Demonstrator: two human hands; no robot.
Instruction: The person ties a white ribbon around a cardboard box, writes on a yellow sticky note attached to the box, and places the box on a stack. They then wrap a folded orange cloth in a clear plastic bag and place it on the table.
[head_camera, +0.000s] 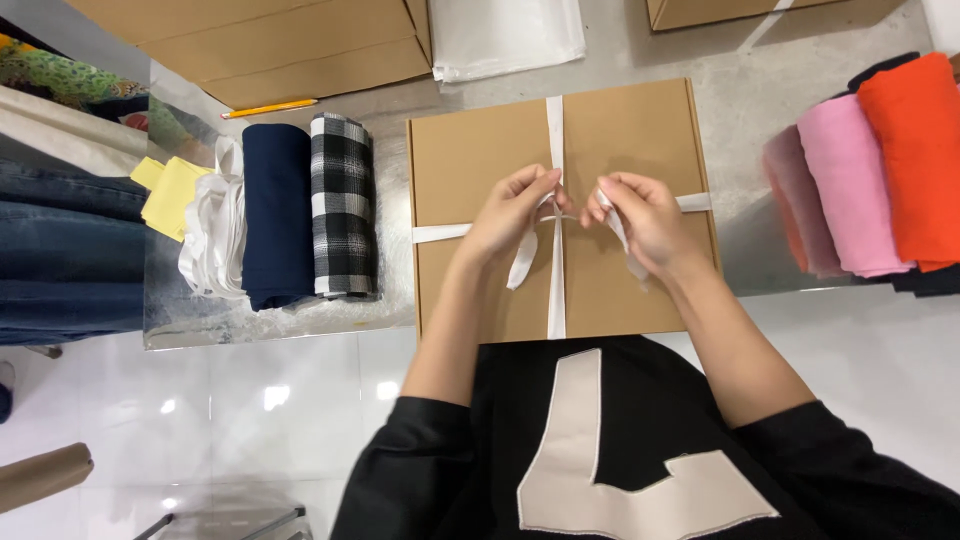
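Two hands are meeting over the middle of a flat brown cardboard box (480, 170), which is lying on the grey worktop (750, 90) just in front of the person. A white ribbon (556, 290) is running around the box both lengthwise and crosswise, the two bands crossing near the box's centre. The left hand (508, 210) is pinching one ribbon strand at the crossing, its fingers (535, 183) closed narrowly on it, while a loose tail is hanging down beside the lengthwise band. The right hand (645, 215) is gripping the other strand with its fingers (612, 190) curled tight around it, a second tail trailing out below the palm. The two hands are sitting close together, nearly touching, with a short stretch of ribbon bridging them. To the left of the box, a rolled black-and-white checked cloth (343, 205) is lying just beside it, then a navy roll (277, 215), a bundle of white fabric (212, 230) and a yellow piece (172, 195). A yellow pencil (268, 108) is resting behind them, near a larger cardboard carton (270, 45). Folded jeans (65, 255) are sitting at the far left. To the right, well apart from the box, pink (850, 185) and orange (912, 155) rolled cloths are lying side by side.
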